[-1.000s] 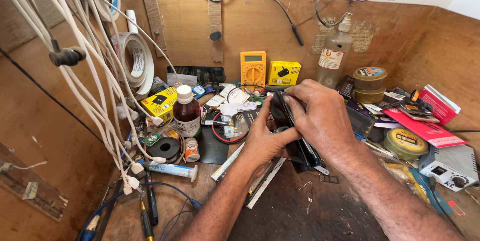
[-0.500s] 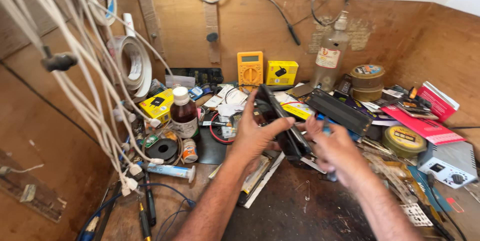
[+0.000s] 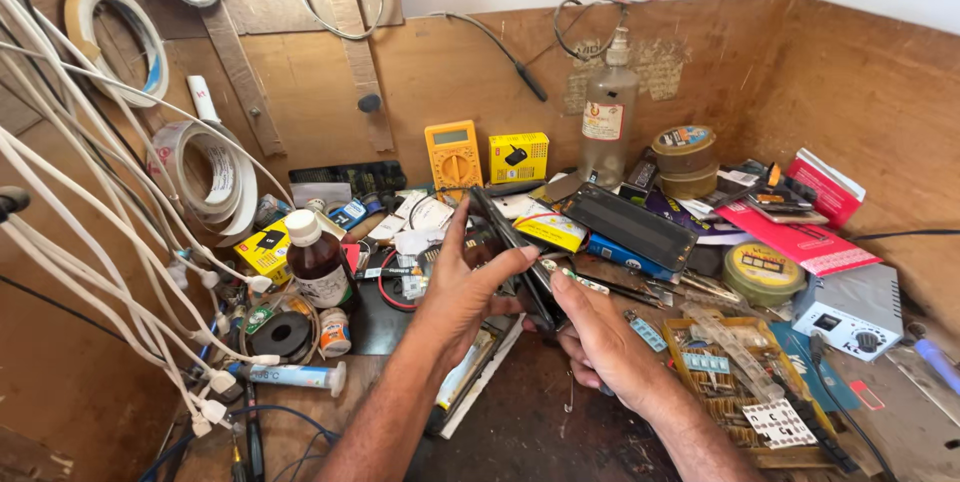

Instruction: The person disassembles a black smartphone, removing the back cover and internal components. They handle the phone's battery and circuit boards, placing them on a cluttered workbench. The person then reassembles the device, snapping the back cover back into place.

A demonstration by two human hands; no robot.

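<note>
My left hand (image 3: 462, 290) grips a thin black phone-like device (image 3: 515, 254), held on edge and tilted over the middle of the cluttered workbench. Its thumb and fingers wrap the device's upper side. My right hand (image 3: 598, 340) holds the lower end of the same device from the right, thumb pressed against its edge. Both hands hover just above the dark bench surface (image 3: 530, 432).
White cables (image 3: 90, 242) hang down the left side. A brown bottle (image 3: 318, 262), yellow multimeter (image 3: 452, 154), yellow box (image 3: 518, 157), tall clear bottle (image 3: 607, 122), tape rolls (image 3: 684, 160), a red booklet (image 3: 800, 237) and a parts tray (image 3: 730, 372) crowd the bench.
My right hand has come off the top of the device and dropped to its lower right end. The device now shows between both hands, and the view has shifted slightly.
</note>
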